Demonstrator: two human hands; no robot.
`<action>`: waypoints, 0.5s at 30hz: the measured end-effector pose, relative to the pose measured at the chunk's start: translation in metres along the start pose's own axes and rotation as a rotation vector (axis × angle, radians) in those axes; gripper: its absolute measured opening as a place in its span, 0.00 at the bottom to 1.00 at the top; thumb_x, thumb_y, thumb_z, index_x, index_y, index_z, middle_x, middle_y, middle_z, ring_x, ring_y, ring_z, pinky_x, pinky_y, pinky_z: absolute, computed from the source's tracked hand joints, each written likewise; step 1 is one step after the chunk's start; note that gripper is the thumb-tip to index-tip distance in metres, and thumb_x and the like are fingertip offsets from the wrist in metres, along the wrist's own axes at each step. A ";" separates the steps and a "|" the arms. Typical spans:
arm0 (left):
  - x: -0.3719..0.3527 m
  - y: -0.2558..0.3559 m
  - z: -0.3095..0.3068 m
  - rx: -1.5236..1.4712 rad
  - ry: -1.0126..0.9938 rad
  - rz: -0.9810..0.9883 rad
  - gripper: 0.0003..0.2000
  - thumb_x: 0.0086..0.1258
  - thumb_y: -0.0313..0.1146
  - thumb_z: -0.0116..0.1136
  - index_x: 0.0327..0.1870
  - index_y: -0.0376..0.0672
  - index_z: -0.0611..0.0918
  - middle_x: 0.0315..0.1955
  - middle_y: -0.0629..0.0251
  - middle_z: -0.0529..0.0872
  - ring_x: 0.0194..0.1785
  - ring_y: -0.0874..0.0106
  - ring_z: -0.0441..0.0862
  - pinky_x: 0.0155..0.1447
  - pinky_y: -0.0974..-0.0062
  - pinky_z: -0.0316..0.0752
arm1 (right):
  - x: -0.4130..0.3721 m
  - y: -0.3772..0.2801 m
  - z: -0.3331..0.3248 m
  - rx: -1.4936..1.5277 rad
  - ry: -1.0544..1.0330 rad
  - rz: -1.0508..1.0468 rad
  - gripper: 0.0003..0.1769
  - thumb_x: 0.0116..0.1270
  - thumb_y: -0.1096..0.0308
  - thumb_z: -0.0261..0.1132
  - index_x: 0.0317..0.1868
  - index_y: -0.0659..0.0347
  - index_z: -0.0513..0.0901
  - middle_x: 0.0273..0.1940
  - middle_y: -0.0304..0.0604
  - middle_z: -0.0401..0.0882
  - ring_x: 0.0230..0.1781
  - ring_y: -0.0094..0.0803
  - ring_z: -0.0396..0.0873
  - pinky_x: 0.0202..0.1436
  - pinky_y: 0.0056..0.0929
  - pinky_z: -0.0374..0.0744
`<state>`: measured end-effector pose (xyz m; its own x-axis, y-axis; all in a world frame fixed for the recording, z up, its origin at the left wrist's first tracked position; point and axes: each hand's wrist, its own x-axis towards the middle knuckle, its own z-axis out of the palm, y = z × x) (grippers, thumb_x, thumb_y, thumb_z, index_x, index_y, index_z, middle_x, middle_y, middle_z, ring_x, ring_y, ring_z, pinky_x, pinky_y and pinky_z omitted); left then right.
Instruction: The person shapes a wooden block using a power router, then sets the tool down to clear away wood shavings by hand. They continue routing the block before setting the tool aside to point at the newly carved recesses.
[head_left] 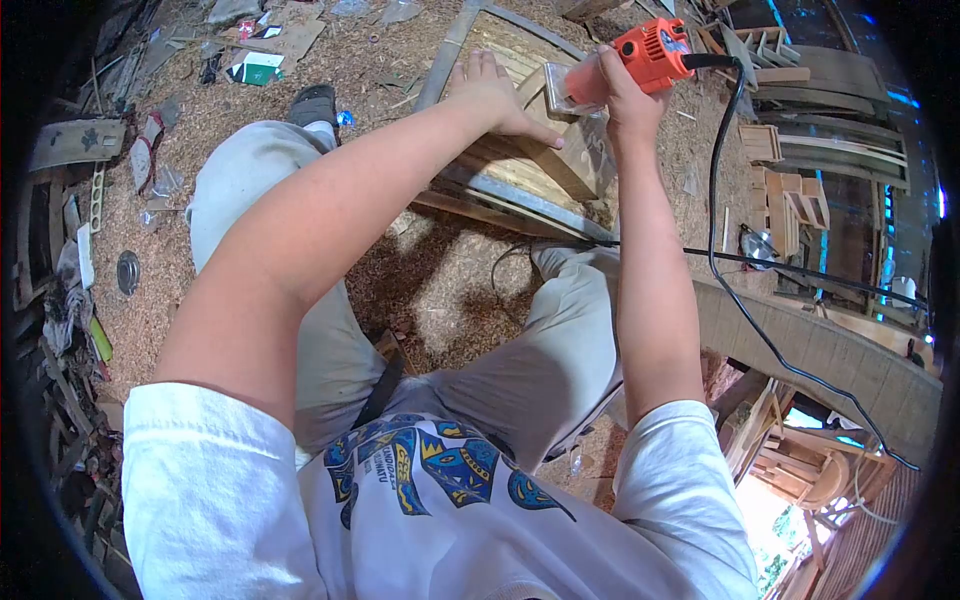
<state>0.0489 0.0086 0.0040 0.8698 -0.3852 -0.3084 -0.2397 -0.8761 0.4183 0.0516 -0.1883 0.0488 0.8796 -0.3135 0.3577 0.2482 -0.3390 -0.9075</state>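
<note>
My right hand [632, 98] is wrapped round the body of an orange trim router [655, 52], held on its side. The router's clear base meets the end of a thick wooden block [568, 165]; whether the bit cuts into it is hidden. My left hand [492, 92] lies with fingers spread, its thumb reaching along the block and its fingers toward the slatted wooden top beyond. The block rests on a low wooden work surface [520, 45] with a grey frame. A black cord [716, 180] trails from the router down the right side.
Wood shavings cover the floor [440, 300]. Small wooden racks [790, 205] and stacked curved boards [840, 130] stand at the right. A long beam [820, 345] lies beside my right arm. Scraps and litter, including a green-and-white packet [256, 68], are scattered at the upper left.
</note>
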 end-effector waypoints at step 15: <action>-0.005 0.000 -0.008 -0.008 -0.021 0.024 0.82 0.38 0.91 0.65 0.83 0.21 0.58 0.86 0.34 0.49 0.90 0.44 0.45 0.89 0.45 0.45 | -0.002 -0.006 0.004 0.074 0.053 0.028 0.32 0.57 0.68 0.87 0.57 0.58 0.78 0.50 0.38 0.85 0.46 0.29 0.85 0.53 0.33 0.84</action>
<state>0.0482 0.0127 0.0118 0.8547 -0.4120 -0.3159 -0.2568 -0.8643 0.4324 0.0499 -0.1817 0.0528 0.8644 -0.3695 0.3410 0.2543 -0.2638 -0.9305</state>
